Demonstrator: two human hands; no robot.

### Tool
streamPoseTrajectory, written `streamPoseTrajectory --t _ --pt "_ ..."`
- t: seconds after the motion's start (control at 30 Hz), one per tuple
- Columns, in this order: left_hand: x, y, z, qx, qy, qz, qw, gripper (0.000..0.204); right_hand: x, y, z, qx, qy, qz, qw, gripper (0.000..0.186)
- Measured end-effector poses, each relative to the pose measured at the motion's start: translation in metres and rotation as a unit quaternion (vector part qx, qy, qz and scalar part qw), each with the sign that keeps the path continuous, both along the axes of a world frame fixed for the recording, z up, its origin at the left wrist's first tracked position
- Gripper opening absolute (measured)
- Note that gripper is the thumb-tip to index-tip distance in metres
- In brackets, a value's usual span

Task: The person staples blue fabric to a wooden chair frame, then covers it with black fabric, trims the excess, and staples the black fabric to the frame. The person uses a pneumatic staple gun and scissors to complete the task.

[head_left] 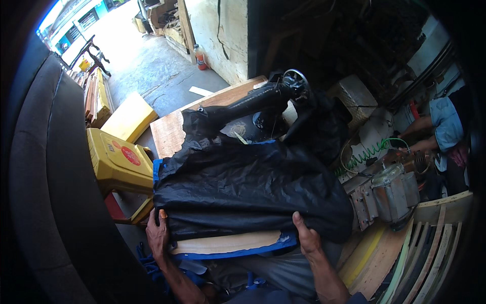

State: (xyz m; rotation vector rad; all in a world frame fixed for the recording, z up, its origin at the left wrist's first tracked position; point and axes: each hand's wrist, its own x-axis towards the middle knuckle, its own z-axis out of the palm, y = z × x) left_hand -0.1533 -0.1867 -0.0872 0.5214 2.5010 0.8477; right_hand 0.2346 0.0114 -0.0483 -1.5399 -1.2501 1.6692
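- Pinching the near left corner of a large, wrinkled, black sheet with a faint sheen [243, 182], the left hand [158, 236] is resting its orange-tipped thumb on top.
- Across from it, the right hand [309, 240] is laying its thumb against the sheet's near edge; its fingers are hiding underneath, so I cannot tell whether they are pinching.
- The sheet is lying mostly beyond both hands, spanning the gap between them and spreading past the right one.
- Judging by its creases, it is probably handling as soft, limp and fairly light, a little slippery, hardly fragile; the near edge, taken wide apart, is seeming the surest hold.
- Under that edge, a pale tan panel with a blue border [230, 245] is showing between the hands.
- Farther out, a black metal sewing machine with a silver handwheel [248, 104] is standing over a brown wooden tabletop [167, 133].
- A yellow plastic stool [109, 161] is standing at the left.
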Motion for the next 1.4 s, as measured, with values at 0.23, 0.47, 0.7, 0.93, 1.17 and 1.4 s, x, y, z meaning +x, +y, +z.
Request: streamPoseTrajectory --t 0.23,0.47,0.7,0.93,1.17,1.4 --pt "0.069 -0.005 0.015 -0.004 0.064 0.062 0.996 0.063 0.002 -0.017 -0.010 0.251 -0.141 0.184 0.940 0.036" --pt "0.066 -0.009 -0.016 0.024 0.040 0.075 0.996 0.060 0.036 0.060 -0.036 -0.006 0.147 -0.010 0.989 0.051" --pt "0.072 0.015 0.032 -0.020 -0.001 0.053 0.998 0.071 0.030 0.097 -0.067 -0.091 0.207 0.018 0.974 0.051" --pt "0.100 0.004 0.070 -0.094 -0.001 0.052 0.994 0.062 0.067 0.084 -0.048 -0.131 0.257 -0.054 0.956 0.046" --pt "0.127 -0.020 0.017 -0.025 0.030 0.108 0.993 0.050 0.082 0.076 -0.062 -0.025 0.145 -0.039 0.988 0.034" --pt "0.150 -0.123 0.031 0.223 -0.027 0.165 0.960 0.030 0.132 0.015 -0.019 0.115 0.006 -0.017 0.993 0.029"
